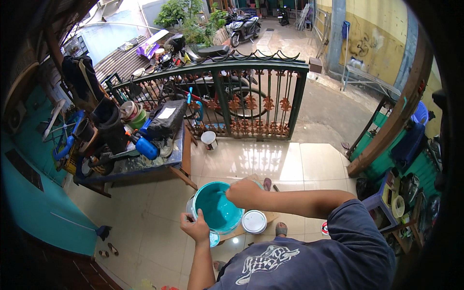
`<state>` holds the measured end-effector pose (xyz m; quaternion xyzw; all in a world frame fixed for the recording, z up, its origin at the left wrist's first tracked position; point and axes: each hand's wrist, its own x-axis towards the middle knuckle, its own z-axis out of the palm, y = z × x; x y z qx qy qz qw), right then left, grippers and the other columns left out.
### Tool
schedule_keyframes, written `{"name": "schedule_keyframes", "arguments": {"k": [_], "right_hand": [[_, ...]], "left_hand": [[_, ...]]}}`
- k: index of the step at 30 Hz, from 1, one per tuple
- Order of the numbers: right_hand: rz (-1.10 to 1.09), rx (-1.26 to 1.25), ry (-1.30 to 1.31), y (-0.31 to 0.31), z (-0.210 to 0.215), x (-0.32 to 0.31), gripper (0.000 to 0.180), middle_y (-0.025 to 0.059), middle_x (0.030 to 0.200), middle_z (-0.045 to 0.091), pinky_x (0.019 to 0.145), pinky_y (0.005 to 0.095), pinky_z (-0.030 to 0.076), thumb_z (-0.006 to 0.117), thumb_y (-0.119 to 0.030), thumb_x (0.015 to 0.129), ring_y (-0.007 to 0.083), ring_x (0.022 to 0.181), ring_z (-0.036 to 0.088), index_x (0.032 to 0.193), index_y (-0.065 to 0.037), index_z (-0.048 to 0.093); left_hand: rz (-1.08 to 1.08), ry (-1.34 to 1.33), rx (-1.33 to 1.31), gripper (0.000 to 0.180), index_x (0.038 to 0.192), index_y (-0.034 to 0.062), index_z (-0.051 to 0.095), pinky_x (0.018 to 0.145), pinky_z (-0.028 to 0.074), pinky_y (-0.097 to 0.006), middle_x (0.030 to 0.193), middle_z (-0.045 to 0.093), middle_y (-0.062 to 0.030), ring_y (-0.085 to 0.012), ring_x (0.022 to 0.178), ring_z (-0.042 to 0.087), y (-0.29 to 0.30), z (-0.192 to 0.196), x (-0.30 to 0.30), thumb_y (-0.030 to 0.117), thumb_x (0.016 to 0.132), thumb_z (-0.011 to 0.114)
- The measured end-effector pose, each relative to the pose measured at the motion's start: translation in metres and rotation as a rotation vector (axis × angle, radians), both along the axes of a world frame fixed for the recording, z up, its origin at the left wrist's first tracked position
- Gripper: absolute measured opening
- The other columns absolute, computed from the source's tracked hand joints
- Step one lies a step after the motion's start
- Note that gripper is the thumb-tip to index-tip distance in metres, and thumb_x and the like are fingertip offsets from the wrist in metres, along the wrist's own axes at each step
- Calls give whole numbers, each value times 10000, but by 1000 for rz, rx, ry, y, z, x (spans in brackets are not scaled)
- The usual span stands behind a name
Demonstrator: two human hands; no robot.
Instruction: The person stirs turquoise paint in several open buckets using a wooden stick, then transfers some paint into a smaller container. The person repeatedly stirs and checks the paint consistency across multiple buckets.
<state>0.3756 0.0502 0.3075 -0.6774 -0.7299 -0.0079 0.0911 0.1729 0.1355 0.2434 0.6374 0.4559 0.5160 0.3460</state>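
A white bucket of turquoise paint is in front of me, tilted so its wide mouth faces me. My left hand grips its near left rim, thumb at the edge and fingers against the outer wall. Over the far right rim, my right hand is closed in a fist. What it holds is mostly hidden; a short paint-coloured end seems to reach down into the bucket. Beside the bucket on the right stands a smaller tub with a white lid. A turquoise-smeared round lid or container shows below the bucket.
A cluttered table stands left, with a blue spray bottle on it. Ahead is a dark metal gate, with a small white pail before it. A wooden post and a purple stand are on the right.
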Motion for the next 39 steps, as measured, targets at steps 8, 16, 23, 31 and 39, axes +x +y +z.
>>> {"name": "schedule_keyframes", "arguments": {"k": [8, 16, 23, 31, 39], "right_hand": [[-40, -222, 214, -46, -2, -47, 100, 194, 771, 700, 573, 462, 567, 653, -94, 751, 359, 702, 709, 785, -31, 724], [-73, -202, 348, -27, -24, -59, 134, 212, 856, 698, 666, 485, 573, 658, -107, 746, 390, 789, 703, 822, -15, 720], [57, -169, 80, -1, -9, -35, 152, 193, 753, 693, 581, 457, 564, 649, -83, 700, 373, 690, 701, 814, -16, 722], [108, -119, 12, -1, -2, -54, 135, 179, 722, 685, 554, 433, 560, 594, -100, 807, 344, 642, 698, 832, -31, 708], [136, -397, 154, -32, -24, -98, 234, 170, 794, 709, 607, 437, 565, 660, -187, 769, 325, 716, 714, 955, -76, 748]], "left_hand": [[62, 38, -28, 352, 746, 40, 416, 538, 342, -343, 668, 445, -47, -154, 595, 424, -5, -2, -12, 16, 779, 765], [119, 130, 3, 364, 733, 33, 420, 539, 340, -341, 670, 433, -42, -161, 595, 410, 3, -2, -50, 41, 768, 782], [28, -90, -15, 284, 900, 8, 515, 543, 367, -284, 703, 489, -16, -101, 626, 446, -6, -3, -65, 6, 776, 771], [68, -3, 35, 211, 972, -1, 631, 497, 364, -258, 636, 501, -19, -91, 553, 459, -16, 0, -75, -34, 789, 732], [177, -71, 99, 195, 948, -13, 631, 515, 373, -267, 649, 521, -32, -107, 566, 457, -26, -14, -89, -15, 791, 746]]}}
